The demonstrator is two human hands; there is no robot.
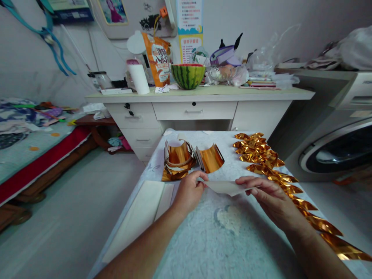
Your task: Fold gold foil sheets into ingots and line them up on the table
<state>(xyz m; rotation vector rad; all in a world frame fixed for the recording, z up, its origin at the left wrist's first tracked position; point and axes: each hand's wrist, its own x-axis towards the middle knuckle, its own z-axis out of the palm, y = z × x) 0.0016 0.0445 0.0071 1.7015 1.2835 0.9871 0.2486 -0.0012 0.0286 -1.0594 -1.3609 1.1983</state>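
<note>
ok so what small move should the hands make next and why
I'd probably lower the pale sheet flat onto the tablecloth just in front: the left hand and right hand pinch its opposite ends, it seems to be raised off the cloth, and there's a flat stretch between the forearms to lay it on.

Bare left hand (188,192) and bare right hand (271,197) mid-frame, uncovered forearms (139,246) running to the bottom edge; the fingernails (254,191) look short to us, though softly blurred.
</note>
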